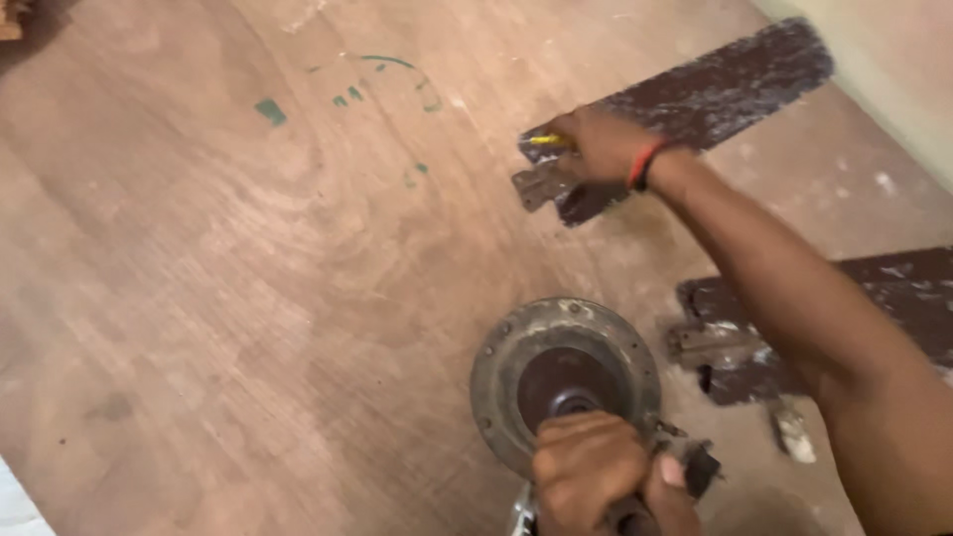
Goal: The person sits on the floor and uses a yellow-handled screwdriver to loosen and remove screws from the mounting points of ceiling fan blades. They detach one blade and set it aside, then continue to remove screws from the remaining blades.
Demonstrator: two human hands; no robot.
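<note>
Fan motor: round metal housing [566,372], dull grey and grimy, with a ring of small bolts round the rim and a darker rusty-brown disc in the middle. It sits on the wooden floor [248,298], low and centre in the view.
Left hand: the left hand [596,476] is fisted tight round a dark handle-like part right at the near edge of the motor, knuckles over the hub. What exactly it grips is pretty much hidden.
Right hand: the right hand [596,149] reaches way out, arm stretched across, fingers pinched on a small yellow thing [546,140] at the bracket end of a fan blade [695,99].
Blade look: dark brown, flecked with pale dust or paint, metal bracket at the inner end.
Second blade: another blade [854,318] lies just right of the motor, partly under the arm.
Open room: loads of bare floor to the left, with a few green marks [270,111] up top.
Edges: pale wall [893,60] top right, close to the far blade's tip.
</note>
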